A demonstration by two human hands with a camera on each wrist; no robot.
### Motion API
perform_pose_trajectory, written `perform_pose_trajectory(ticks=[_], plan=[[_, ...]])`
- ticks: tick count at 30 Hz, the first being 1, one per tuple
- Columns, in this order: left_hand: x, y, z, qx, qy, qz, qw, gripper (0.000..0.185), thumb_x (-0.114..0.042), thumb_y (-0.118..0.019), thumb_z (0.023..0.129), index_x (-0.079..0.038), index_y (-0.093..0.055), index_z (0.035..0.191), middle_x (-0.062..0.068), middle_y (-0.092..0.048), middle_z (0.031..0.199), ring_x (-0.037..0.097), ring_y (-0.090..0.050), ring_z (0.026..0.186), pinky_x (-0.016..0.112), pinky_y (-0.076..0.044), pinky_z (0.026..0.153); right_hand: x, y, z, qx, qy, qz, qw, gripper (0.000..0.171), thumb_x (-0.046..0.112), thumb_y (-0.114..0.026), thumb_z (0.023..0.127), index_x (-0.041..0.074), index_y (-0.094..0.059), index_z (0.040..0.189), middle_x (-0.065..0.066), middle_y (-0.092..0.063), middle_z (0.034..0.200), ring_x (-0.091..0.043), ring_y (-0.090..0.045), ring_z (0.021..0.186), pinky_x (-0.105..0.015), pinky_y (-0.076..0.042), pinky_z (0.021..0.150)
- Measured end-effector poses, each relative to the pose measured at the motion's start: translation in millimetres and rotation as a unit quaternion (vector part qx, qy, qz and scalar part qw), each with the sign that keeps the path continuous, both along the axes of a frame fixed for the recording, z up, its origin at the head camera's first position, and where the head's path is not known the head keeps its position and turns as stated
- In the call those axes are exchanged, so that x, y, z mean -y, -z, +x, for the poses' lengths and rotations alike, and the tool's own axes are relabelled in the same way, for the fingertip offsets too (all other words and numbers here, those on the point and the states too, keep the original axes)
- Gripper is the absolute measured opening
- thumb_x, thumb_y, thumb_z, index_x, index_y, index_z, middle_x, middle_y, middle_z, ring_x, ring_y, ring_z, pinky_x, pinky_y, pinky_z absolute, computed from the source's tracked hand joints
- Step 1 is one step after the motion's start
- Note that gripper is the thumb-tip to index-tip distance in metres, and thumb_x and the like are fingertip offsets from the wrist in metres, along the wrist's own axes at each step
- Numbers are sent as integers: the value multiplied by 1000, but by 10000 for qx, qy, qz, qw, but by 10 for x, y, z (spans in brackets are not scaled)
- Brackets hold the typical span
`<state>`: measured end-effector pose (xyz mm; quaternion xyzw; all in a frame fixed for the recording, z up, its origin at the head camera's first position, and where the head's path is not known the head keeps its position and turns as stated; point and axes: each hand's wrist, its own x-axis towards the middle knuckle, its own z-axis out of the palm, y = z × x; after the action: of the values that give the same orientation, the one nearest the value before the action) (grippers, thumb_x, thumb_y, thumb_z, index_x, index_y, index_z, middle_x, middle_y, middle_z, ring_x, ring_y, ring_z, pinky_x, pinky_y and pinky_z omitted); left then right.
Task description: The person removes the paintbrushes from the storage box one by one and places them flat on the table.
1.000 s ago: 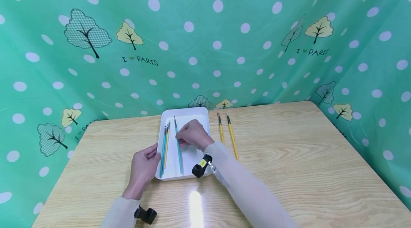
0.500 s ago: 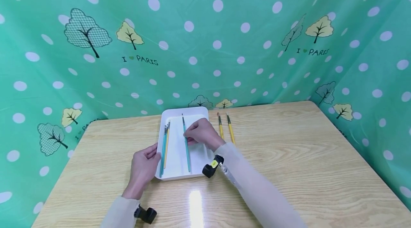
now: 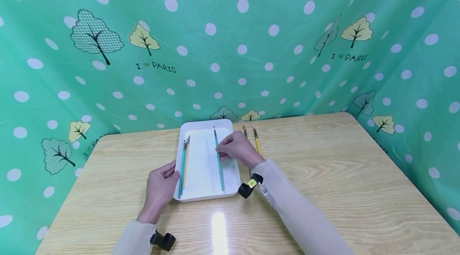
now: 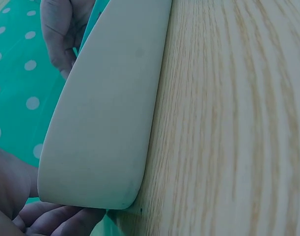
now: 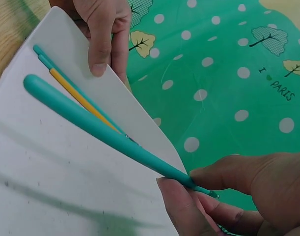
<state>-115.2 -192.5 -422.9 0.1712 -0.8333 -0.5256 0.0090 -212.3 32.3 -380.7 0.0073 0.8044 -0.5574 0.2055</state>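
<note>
Over right half of white tray, right hand pinches teal paintbrush, long axis near-parallel to tray's sides, tip away; left hand grips tray at left.

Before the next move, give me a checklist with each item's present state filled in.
1. Held teal brush secured: ok, the right hand pinches it in its fingers.
2. Pinch firm enough: cannot tell; pressure does not show.
3. Tray steadied: ok, the left hand holds its left edge.
4. Held teal brush apart from the two teal brushes and one yellow brush in the tray: ok.
5. Outside yellow brushes fully visible: not ok, the right hand and arm hide parts.
</note>
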Motion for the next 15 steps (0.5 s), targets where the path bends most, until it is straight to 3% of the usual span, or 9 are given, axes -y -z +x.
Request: perform_pose_trajectory(ticks=[6, 15], plan=[[-2, 8, 0, -23, -72, -33, 10000, 43, -8, -54, 101, -1, -55, 143, 23, -61, 140, 35, -62, 128, 38, -55, 102, -120, 4, 0, 24, 46, 31, 10000, 9, 7, -72, 93, 2, -74, 100, -13, -74, 99, -19, -74, 81, -26, -67, 71], [-7, 26, -13, -79, -106, -123, 9998, 43, -8, -54, 100, -2, -55, 143, 21, -62, 139, 33, -63, 128, 37, -56, 101, -296, -3, -4, 41, 234, 94, 9997, 9, 5, -72, 92, 2, -74, 100, -14, -72, 103, -19, -73, 82, -32, -67, 78]])
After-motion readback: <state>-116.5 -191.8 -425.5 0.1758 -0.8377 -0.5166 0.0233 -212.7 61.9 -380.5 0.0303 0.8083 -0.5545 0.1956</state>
